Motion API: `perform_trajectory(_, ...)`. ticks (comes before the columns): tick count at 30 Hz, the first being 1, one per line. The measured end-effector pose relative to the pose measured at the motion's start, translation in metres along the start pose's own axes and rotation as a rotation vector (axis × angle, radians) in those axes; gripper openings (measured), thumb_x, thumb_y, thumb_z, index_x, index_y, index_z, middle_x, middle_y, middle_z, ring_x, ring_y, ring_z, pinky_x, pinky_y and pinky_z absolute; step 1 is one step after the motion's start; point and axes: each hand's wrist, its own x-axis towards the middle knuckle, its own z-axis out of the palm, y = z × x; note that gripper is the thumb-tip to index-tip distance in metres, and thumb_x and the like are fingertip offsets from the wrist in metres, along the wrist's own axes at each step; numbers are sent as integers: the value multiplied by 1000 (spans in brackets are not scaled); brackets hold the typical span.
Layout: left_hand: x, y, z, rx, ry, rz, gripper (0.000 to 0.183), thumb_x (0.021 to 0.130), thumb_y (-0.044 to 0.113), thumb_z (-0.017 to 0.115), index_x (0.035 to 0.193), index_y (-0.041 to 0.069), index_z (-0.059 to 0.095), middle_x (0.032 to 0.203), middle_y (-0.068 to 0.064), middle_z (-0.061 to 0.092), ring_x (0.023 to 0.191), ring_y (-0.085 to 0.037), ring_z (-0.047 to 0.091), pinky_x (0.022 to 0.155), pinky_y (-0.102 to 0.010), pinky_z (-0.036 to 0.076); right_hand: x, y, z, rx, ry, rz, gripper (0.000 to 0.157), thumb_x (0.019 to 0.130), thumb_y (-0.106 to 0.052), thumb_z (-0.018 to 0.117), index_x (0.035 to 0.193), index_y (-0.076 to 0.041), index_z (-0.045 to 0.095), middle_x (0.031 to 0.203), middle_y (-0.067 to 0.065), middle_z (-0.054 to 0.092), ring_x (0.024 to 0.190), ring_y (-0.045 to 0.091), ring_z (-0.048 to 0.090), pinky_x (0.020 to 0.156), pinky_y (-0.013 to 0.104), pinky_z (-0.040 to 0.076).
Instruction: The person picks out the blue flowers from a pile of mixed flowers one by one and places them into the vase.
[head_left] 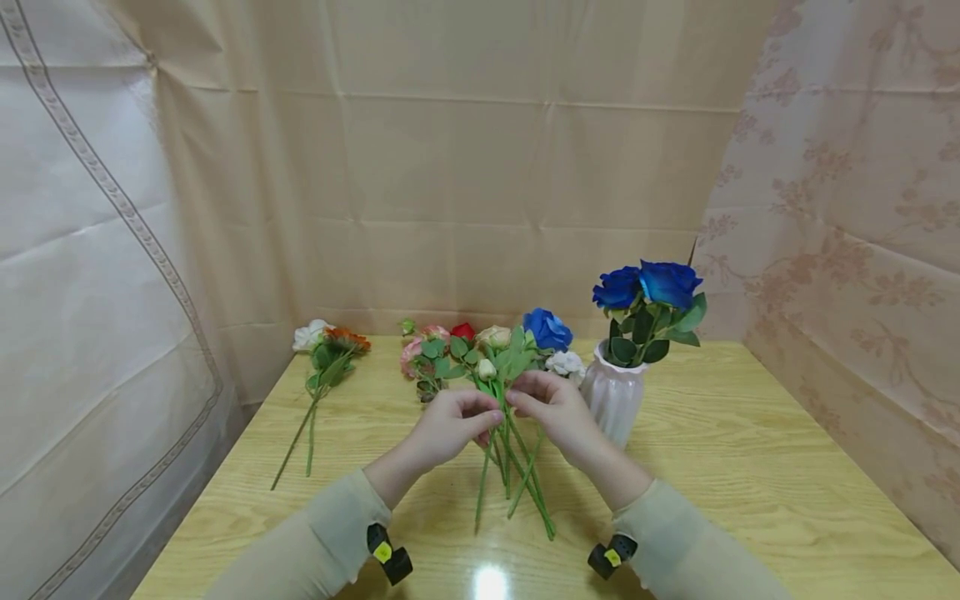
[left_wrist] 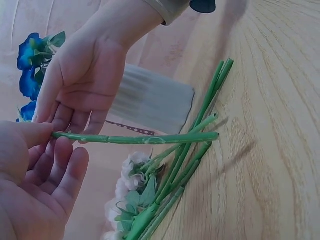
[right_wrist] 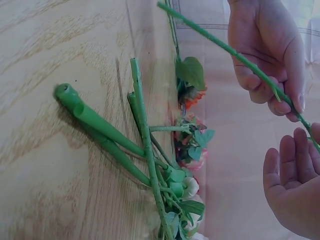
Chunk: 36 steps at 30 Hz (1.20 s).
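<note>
My left hand [head_left: 453,423] pinches a green artificial flower stem [right_wrist: 215,41] between thumb and fingers, its cut end pointing toward me above the table. Higher on that stem, my right hand [head_left: 557,410] has its thumb and index finger closed at the leafy part [head_left: 514,358]; the other fingers are loosely bent. The flower head on this stem cannot be told apart from the blooms behind. Below the hands, several thick green stems [left_wrist: 172,172] lie crossed on the table, with a white bud [head_left: 486,369] and a blue rose [head_left: 547,329] at the far end.
To the right stands a white ribbed vase [head_left: 617,400] holding blue roses [head_left: 670,285]. A white flower [head_left: 311,335] and an orange flower [head_left: 347,339] lie at the table's left. Pink blooms [head_left: 412,357] and a red one [head_left: 463,331] lie near the back curtain [head_left: 480,167].
</note>
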Motion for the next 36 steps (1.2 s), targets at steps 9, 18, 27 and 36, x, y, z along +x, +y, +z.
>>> perform_trajectory(9, 1, -4, 1, 27, -4, -4, 19, 101, 16, 67, 108, -1, 73, 75, -9, 67, 71, -23, 67, 75, -56, 58, 1, -1, 3, -34, 20, 11, 19, 98, -11, 70, 110, 2, 68, 101, 12, 72, 95, 27, 68, 90, 56, 54)
perform_trajectory(18, 1, -5, 1, 15, 1, -1, 19, 101, 16, 67, 108, 0, 73, 79, -12, 67, 72, -22, 66, 74, -54, 59, 1, -2, 4, -33, 23, 4, 19, 97, -9, 69, 111, 5, 68, 101, 13, 72, 91, 21, 69, 89, 54, 55)
perform_trajectory(27, 1, -5, -2, 35, 8, 19, 22, 102, 19, 66, 111, 0, 73, 89, -17, 69, 78, -29, 67, 68, -40, 60, 3, -6, 1, -15, 10, 1, 21, 99, -10, 67, 114, 5, 66, 102, 16, 71, 92, 30, 70, 84, 49, 58)
perform_trajectory(36, -1, -4, -12, 64, 19, 71, 23, 102, 21, 65, 110, 1, 73, 93, -7, 71, 79, -32, 67, 68, -39, 60, 5, -16, -7, -9, 7, -19, 23, 100, -9, 67, 115, 8, 64, 105, 29, 67, 89, 38, 71, 78, 42, 61)
